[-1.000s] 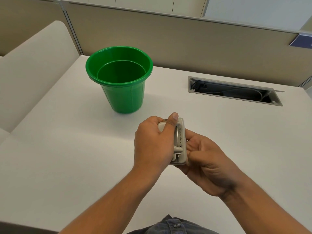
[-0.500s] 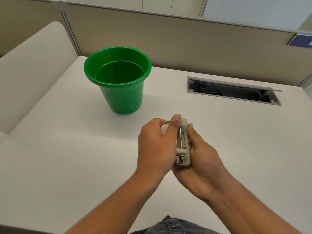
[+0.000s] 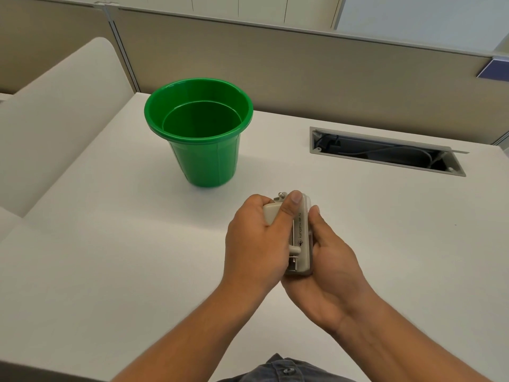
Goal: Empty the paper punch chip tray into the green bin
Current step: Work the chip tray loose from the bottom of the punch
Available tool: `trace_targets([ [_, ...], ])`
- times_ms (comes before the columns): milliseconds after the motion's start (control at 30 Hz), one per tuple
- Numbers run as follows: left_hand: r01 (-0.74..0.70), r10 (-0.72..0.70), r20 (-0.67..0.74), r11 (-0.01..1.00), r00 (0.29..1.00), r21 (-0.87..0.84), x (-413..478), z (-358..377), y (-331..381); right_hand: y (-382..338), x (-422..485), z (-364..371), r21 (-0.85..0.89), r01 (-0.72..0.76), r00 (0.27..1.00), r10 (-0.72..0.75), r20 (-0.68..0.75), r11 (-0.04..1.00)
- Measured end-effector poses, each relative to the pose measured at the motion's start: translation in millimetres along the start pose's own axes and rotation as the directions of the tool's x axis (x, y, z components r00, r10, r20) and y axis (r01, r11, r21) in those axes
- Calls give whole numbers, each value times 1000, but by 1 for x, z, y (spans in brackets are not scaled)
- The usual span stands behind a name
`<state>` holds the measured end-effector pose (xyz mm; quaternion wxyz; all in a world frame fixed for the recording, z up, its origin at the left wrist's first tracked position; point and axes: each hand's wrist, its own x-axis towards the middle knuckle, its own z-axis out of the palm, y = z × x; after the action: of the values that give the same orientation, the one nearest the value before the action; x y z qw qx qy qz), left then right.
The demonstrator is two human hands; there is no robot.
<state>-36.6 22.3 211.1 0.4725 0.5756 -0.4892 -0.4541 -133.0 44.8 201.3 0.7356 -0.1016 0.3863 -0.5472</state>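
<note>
A small beige paper punch (image 3: 301,238) is held on its side above the white desk (image 3: 110,257), between both hands. My left hand (image 3: 256,244) wraps its left side, thumb lying over the top end. My right hand (image 3: 327,268) cups it from the right and below, fingers flat along its base. The chip tray is hidden by the hands. The green bin (image 3: 202,133) stands upright and looks empty, on the desk beyond and to the left of the hands.
An open cable slot (image 3: 385,151) with wires is set into the desk at the back right. A beige partition wall (image 3: 303,70) runs behind the desk. A white curved panel (image 3: 55,111) borders the left side.
My right hand has uncurled from a closed grip to a flat cupping hold under the punch. The punch and both hands shifted slightly to the right.
</note>
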Motion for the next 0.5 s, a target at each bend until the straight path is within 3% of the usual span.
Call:
trace_targets([
  [167, 27, -23, 41, 994, 999, -102, 2, -1, 1, -2, 1, 0, 44, -4, 1000, 3, 19, 999],
  [333, 220, -188, 135, 933, 973, -284, 2, -6, 3, -5, 0, -1, 0, 2, 1000, -2, 22, 1000],
  [500, 322, -242, 243, 867, 939, -380, 1, -12, 5, -5, -2, 2, 9, 17, 1000, -17, 12, 1000],
])
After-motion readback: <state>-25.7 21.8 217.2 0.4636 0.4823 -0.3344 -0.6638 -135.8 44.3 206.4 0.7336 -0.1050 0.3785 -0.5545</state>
